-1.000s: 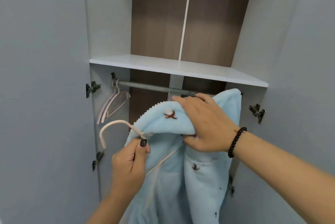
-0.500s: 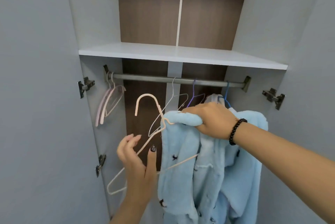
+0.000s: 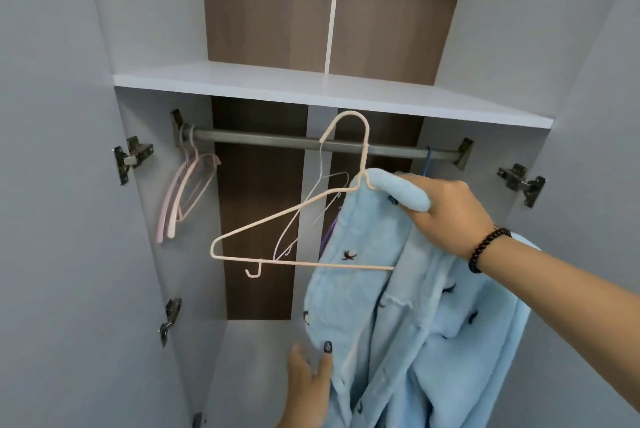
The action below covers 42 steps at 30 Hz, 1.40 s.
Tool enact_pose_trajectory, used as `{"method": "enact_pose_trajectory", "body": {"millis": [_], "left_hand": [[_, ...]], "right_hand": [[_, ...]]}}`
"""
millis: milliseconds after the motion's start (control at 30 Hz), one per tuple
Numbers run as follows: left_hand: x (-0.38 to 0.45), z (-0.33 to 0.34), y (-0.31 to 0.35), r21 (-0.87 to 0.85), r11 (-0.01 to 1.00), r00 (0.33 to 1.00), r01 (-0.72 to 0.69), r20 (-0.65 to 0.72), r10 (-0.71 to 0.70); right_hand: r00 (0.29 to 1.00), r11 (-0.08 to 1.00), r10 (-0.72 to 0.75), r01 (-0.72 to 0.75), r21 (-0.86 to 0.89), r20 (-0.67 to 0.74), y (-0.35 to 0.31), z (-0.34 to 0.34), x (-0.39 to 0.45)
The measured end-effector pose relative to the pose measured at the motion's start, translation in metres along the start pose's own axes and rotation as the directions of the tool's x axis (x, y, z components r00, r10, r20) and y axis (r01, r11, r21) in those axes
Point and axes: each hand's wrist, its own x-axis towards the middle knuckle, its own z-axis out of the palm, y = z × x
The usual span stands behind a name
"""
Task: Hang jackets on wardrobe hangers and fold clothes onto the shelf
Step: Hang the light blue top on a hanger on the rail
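The right hand squeezes the fluffy light-blue jacket on the thin cream wire hanger; only one shoulder is on, so it might slide off.

One head-worn camera looks forward and slightly up, close into the open wardrobe.

We lose the right half of the cream hanger under the blue fleece jacket, whose hem runs off the bottom edge of the frame. The left hand is cut at the wrist there too. Behind the jacket, near centre, a purple hanger shows only a sliver. The right fingers tuck under the collar, so we cannot see that grip fully.
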Motion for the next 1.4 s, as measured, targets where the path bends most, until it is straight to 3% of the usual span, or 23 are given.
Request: {"method": "enact_pose_trajectory", "body": {"millis": [100, 167, 400, 567, 700, 833, 1033, 1200, 1400], "left_hand": [[0.020, 0.016, -0.020, 0.204, 0.977, 0.970, 0.057, 0.221, -0.102], [0.027, 0.022, -0.025, 0.342, 0.939, 0.948, 0.033, 0.288, -0.138], [0.038, 0.033, -0.001, 0.310, 0.951, 0.994, -0.026, 0.110, -0.008], [0.053, 0.016, 0.046, 0.080, 0.991, 0.991, -0.108, -0.067, 0.114], [0.052, -0.010, 0.117, 0.101, 0.953, 0.953, -0.286, -0.071, 0.294], [0.048, -0.031, 0.170, 0.074, 0.917, 0.920, -0.391, 0.068, 0.387], [0.034, -0.068, 0.211, 0.342, 0.768, 0.835, -0.541, 0.322, 0.446], [0.033, -0.078, 0.233, 0.598, 0.550, 0.796, -0.583, 0.284, 0.535], [0.032, -0.102, 0.244, 0.660, 0.468, 0.763, -0.588, 0.258, 0.593]], "right_hand": [[0.999, 0.999, 0.027, -0.027, 0.018, -0.021, 0.009, -0.004, 0.000], [0.998, 0.998, 0.053, -0.051, 0.046, -0.043, 0.015, -0.007, -0.003], [0.987, 0.982, 0.148, -0.140, 0.127, -0.062, 0.057, -0.030, -0.016], [0.978, 0.974, 0.194, -0.182, 0.138, -0.080, 0.086, -0.043, -0.020], [0.980, 0.967, 0.200, -0.195, 0.166, -0.016, 0.098, -0.039, -0.034], [0.977, 0.931, 0.210, -0.211, 0.297, 0.035, 0.108, -0.034, -0.040], [0.983, 0.850, 0.156, -0.186, 0.492, 0.101, 0.118, -0.045, -0.046], [0.988, 0.821, 0.106, -0.151, 0.551, 0.113, 0.111, -0.044, -0.045], [0.991, 0.816, -0.040, -0.043, 0.577, 0.131, 0.091, -0.050, -0.045]]}}
